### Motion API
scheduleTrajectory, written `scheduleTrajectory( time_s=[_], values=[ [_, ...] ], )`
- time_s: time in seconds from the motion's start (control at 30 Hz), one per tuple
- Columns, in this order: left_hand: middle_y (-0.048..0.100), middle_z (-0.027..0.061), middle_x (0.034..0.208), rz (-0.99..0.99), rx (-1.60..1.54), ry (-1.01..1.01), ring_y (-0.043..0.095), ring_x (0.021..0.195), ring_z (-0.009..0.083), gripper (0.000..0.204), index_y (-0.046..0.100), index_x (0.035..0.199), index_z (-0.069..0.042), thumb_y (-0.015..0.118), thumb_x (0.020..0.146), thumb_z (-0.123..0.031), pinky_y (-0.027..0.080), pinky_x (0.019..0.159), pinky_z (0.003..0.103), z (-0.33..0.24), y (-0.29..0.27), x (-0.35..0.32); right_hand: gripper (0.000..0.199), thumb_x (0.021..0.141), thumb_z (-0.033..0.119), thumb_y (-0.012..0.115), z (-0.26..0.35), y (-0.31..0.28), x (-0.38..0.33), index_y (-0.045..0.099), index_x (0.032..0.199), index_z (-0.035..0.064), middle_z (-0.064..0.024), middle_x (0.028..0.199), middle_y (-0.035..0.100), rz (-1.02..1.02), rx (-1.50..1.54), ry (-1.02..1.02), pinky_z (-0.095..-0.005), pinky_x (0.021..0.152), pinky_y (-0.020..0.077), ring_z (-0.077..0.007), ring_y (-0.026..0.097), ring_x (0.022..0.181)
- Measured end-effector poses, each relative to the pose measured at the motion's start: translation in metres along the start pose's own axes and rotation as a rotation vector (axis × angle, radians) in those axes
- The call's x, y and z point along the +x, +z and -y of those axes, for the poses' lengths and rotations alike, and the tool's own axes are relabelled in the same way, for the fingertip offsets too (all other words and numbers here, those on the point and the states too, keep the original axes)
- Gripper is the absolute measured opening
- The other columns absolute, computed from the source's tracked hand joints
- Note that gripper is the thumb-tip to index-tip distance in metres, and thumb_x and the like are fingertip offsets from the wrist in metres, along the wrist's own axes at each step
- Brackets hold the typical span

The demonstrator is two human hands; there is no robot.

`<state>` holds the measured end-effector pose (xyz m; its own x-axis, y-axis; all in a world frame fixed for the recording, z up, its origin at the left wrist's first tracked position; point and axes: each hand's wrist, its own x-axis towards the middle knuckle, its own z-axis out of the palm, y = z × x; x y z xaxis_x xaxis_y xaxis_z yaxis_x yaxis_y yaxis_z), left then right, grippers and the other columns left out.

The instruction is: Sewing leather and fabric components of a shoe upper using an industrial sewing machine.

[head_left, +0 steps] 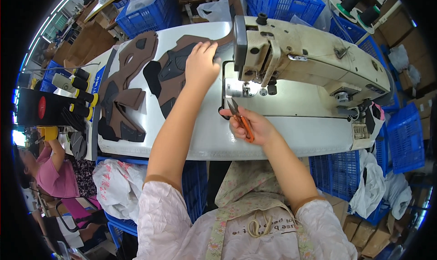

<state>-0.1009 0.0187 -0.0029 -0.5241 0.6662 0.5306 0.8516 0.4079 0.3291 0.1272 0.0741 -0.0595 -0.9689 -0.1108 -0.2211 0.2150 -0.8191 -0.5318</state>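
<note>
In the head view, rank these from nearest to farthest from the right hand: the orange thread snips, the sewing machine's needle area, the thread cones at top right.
1. Orange thread snips: held in the right hand.
2. Needle area of the sewing machine: just above the hand.
3. Thread cones: far up, at the upper right.

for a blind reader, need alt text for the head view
The left hand presses on brown shoe pieces on a white table, while the right hand holds orange snips beside a sewing machine.
</note>
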Motion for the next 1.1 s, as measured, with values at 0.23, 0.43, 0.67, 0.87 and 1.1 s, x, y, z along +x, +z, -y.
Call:
scheduleTrajectory(
  time_s=[0.23,0.43,0.67,0.87,1.1],
  values=[
    [0.070,0.0213,0.096,-0.207,-0.234,-0.192,0.067,0.091,0.0350,0.032,0.066,0.113,0.001,0.057,0.092,-0.020,0.049,0.082,0.037,0.015,-0.112,0.075,0.071,0.099,0.049,0.050,0.001,0.005,-0.005,0.034,0.148,0.0001,-0.0023,0.070,0.058,0.132,-0.060,0.001,-0.0226,0.044,0.0362,-0.0085,0.046,0.049],
    [0.070,0.0172,0.095,-0.123,-0.049,-0.191,0.067,0.092,0.0267,0.029,0.066,0.117,-0.004,0.056,0.093,-0.017,0.048,0.084,0.034,-0.025,-0.230,0.003,0.057,0.101,0.036,0.051,-0.001,0.013,-0.015,0.041,0.144,0.0001,-0.0032,0.069,0.055,0.143,-0.228,-0.041,-0.0198,0.041,0.0300,-0.0063,0.040,0.045],
    [0.069,0.0172,0.111,-0.018,0.088,-0.290,0.066,0.104,0.0310,0.025,0.066,0.116,-0.005,0.055,0.094,-0.008,0.048,0.090,0.035,-0.034,-0.254,-0.139,0.048,0.092,0.016,0.068,-0.011,0.092,-0.063,0.052,0.136,0.0072,0.0022,0.073,0.052,0.105,-0.685,-0.325,-0.0206,0.058,0.0379,-0.0052,0.045,0.062],
    [0.066,0.0179,0.115,0.043,0.132,-0.297,0.064,0.108,0.0354,0.031,0.063,0.116,-0.003,0.055,0.088,0.004,0.049,0.092,0.037,-0.052,-0.240,-0.213,0.037,0.087,0.018,0.074,-0.020,0.102,-0.062,0.057,0.116,0.0045,-0.0008,0.073,0.056,-0.172,-1.055,-0.644,-0.0242,0.058,0.0433,-0.0082,0.051,0.062],
    [0.067,0.0180,0.114,0.040,0.083,-0.326,0.064,0.109,0.0337,0.035,0.063,0.118,-0.001,0.051,0.087,0.009,0.047,0.094,0.036,-0.053,-0.234,-0.239,0.034,0.080,0.019,0.076,-0.031,0.086,-0.027,0.061,0.109,0.0087,-0.0038,0.073,0.061,-0.257,-1.662,-1.220,-0.0329,0.053,0.0461,-0.0204,0.060,0.061]
  ],
)
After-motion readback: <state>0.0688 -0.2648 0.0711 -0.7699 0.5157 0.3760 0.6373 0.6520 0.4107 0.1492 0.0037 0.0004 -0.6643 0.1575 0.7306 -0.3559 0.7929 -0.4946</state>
